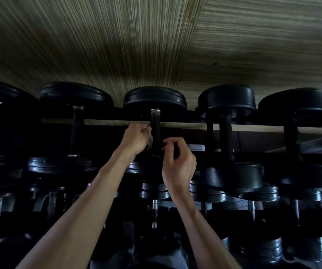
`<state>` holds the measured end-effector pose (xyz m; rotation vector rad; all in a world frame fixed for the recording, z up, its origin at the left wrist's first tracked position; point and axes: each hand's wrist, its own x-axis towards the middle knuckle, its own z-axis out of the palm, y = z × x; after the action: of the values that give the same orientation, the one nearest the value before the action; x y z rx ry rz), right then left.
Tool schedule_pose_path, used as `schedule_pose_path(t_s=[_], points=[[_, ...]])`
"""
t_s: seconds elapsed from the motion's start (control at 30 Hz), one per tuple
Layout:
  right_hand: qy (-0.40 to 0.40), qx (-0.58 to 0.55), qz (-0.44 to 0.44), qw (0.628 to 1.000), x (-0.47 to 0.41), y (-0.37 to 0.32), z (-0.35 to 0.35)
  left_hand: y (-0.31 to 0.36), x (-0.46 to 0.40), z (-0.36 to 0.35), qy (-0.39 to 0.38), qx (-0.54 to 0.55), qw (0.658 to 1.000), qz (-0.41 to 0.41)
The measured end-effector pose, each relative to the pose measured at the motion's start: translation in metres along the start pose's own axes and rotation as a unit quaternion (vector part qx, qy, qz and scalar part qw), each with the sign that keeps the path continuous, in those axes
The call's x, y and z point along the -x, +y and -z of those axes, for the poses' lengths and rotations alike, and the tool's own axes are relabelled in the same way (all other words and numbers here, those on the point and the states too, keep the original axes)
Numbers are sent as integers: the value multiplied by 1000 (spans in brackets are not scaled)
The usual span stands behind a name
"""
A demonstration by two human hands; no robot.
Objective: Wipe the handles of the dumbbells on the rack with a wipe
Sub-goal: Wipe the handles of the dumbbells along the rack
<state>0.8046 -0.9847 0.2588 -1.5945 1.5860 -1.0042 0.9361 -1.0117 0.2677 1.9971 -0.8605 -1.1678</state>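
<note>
- The wall behind the rack is the largest surface, covered in fine brown striping, with a seam running down right of centre; it fills the whole upper part of the view.
- The rack runs as a dark rail from left to right, with a pale strip along its lower edge; lower tiers sit beneath it in deep shadow.
- Five black dumbbells stand side by side on the top tier, and the edge of a sixth shows at the far right; their round heads nearly touch, leaving only narrow gaps between the handles.
- Lower tiers hold more dumbbells, too dark and crowded to count.
- The centre dumbbell is the one being worked on; its far head rests over the rail and its near head is partly hidden by the arms.
- Its handle runs toward the camera, dark along the grip with a bright metal collar at the far end.
- The right hand sits just right of the handle near its lower end, fingers curled with thumb and forefinger nearly closed; whether they pinch anything cannot be told.
- The left hand is closed in a fist just left of the handle, gripping the wipe.
- The wipe is a small pale crumple showing between the fist and the handle, up against the grip.
</note>
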Motion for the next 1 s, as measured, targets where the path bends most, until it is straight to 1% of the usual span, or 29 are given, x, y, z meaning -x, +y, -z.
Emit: schedule_pose_path(t_s=[0.07,0.13,0.2,0.3,0.37,0.5,0.6,0.7,0.87,0.93,1.0], points=[[-6,-3,-3,1000,0,0,1,5,1,-4,3,-39,999,12],[-11,-6,-6,1000,0,-1,1,6,7,-9,8,-76,997,5],[-8,-10,-7,1000,0,-1,0,3,9,-10,1,-88,996,5],[-5,-12,-6,1000,0,0,0,4,-4,-10,-4,-71,997,26],[-8,-10,-6,1000,1,1,0,2,-7,-8,-20,-20,999,44],[-6,-9,-6,1000,0,0,0,-6,8,1,-56,0,998,18],[-2,-11,-5,1000,0,0,0,-3,9,6,-79,22,996,21],[1,1,1,1000,-1,0,0,3,0,5,-89,27,995,38],[-2,-6,5,1000,0,-2,1,-7,8,10,-111,-22,993,23],[1,-10,6,1000,-1,-2,1,-6,7,10,-120,-19,992,21],[-3,-10,6,1000,0,-1,1,-2,3,8,-107,-17,994,31]])
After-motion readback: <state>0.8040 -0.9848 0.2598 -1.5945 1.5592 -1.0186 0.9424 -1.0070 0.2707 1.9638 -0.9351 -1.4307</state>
